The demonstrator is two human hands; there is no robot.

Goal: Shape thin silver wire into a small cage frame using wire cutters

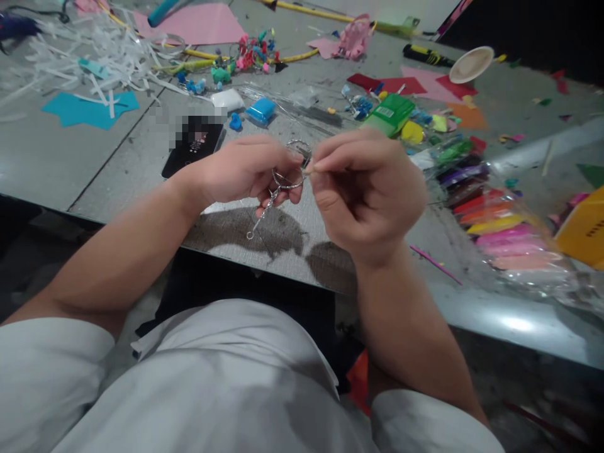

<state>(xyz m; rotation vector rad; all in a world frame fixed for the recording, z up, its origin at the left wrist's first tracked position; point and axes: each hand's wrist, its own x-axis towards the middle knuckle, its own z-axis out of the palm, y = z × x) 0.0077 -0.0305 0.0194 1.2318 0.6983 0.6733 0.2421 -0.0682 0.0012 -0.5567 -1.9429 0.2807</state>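
Above the table's near edge, my left hand (252, 165) is closed on a twisted silver wire loop (293, 186). From the loop a twisted stem runs down to the lower left and finishes in a small round eye. My right hand (370, 189) pinches the right side of the same wire loop between thumb and fingertips. What the right fingertips cover is hidden. Just behind my left wrist lies a black phone (195, 148) with its screen lit.
Behind my hands are a blue clay packet (261, 111), a white packet (227, 100) and a green packet (389, 114). White paper strips (113, 56) heap at the back left. Colourful clay sticks in clear wrap (509, 229) and a yellow box (585, 226) lie right.
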